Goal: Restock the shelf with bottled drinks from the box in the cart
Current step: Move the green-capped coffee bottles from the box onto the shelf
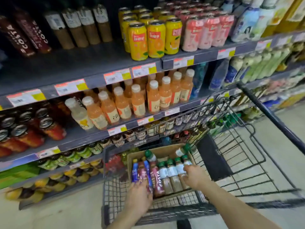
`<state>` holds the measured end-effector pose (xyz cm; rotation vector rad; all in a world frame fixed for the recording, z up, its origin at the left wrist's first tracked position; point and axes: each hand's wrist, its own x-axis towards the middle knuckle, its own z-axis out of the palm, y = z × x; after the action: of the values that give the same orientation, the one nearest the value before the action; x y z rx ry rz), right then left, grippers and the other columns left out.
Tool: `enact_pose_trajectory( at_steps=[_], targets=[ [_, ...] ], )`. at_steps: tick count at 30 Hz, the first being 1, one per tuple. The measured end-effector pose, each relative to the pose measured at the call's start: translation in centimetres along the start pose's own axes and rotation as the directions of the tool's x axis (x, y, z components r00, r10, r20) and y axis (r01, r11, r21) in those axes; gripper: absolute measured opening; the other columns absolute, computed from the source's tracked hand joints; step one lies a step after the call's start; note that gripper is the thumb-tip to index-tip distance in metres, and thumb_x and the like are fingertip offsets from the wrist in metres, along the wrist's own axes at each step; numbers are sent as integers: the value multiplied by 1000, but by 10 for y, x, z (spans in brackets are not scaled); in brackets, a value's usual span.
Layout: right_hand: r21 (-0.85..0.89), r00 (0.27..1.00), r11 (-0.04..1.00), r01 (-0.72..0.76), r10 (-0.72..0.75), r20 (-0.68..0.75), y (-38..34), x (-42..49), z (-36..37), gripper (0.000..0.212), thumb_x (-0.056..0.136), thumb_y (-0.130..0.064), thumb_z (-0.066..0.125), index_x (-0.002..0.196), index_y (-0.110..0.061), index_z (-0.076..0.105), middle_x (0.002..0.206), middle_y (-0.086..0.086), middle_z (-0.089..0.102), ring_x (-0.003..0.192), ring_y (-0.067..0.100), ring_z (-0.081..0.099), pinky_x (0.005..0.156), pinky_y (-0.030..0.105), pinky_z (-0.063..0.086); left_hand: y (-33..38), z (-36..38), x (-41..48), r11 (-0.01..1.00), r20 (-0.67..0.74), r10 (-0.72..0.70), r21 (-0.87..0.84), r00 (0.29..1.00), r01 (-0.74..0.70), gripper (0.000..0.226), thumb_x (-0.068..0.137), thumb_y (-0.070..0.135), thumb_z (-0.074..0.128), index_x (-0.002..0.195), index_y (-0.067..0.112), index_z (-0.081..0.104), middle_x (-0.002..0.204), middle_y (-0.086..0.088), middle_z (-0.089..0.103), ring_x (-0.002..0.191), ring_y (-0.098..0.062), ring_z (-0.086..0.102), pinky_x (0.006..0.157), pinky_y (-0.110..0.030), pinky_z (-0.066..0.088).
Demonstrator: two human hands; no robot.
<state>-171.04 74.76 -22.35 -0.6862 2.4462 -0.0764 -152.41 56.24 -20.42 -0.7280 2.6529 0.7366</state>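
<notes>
The cardboard box (165,152) sits in the front of the cart (247,146), and the bottled drinks lie in it side by side, caps pointing away from me. There are blue bottles (135,171) on the left, maroon Costa bottles (156,177) in the middle, and a row of green-capped bottles (171,172) with brown drink on the right.

My right hand (195,177) reaches in from the right, thumb and fingers curled round the end bottle (186,161) of that green-capped row. My left hand (140,195) comes over the cart's near wall, back up, with its fingertips down on the bottom ends of the blue and maroon bottles. It is blurred, so I cannot tell whether it has closed on one.

The cart's wire wall stands between the box and the shelf (79,66) on my left. On the shelf, brown bottles (82,27) stand at the back of the upper board, beside yellow cans (156,38) and pink cans (206,32). Orange juice bottles (138,101) fill the board below.
</notes>
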Motion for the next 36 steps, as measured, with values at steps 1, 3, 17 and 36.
enact_pose_trajectory(
  at_steps=[1,3,17,36],
  targets=[
    [-10,999,1000,-20,20,27,15,6,7,33,90,-37,55,115,-17,59,113,12,65,106,31,61,79,33,49,11,14,8,1000,20,-25,-13,999,25,26,90,40,50,107,22,59,105,3,65,105,-20,59,90,-35,50],
    [11,996,998,-61,60,71,41,19,21,30,87,-40,53,110,-21,59,108,9,67,103,31,63,79,35,51,31,37,22,996,42,-79,-27,996,80,26,92,41,54,111,25,60,107,6,64,105,-17,60,91,-35,51],
    [202,991,972,-119,104,81,97,187,11,63,86,-42,68,136,-16,42,117,13,65,106,35,63,79,40,54,13,64,205,917,-51,-393,44,918,396,56,91,37,67,133,8,43,124,-15,58,120,-33,53,93,-42,47],
    [382,995,924,17,24,-101,62,190,13,50,78,-40,75,119,-20,55,106,8,70,99,33,64,78,38,53,20,69,222,973,-181,-220,-117,958,201,43,86,28,72,120,9,55,116,-9,58,108,-27,56,91,-36,47]
  ],
)
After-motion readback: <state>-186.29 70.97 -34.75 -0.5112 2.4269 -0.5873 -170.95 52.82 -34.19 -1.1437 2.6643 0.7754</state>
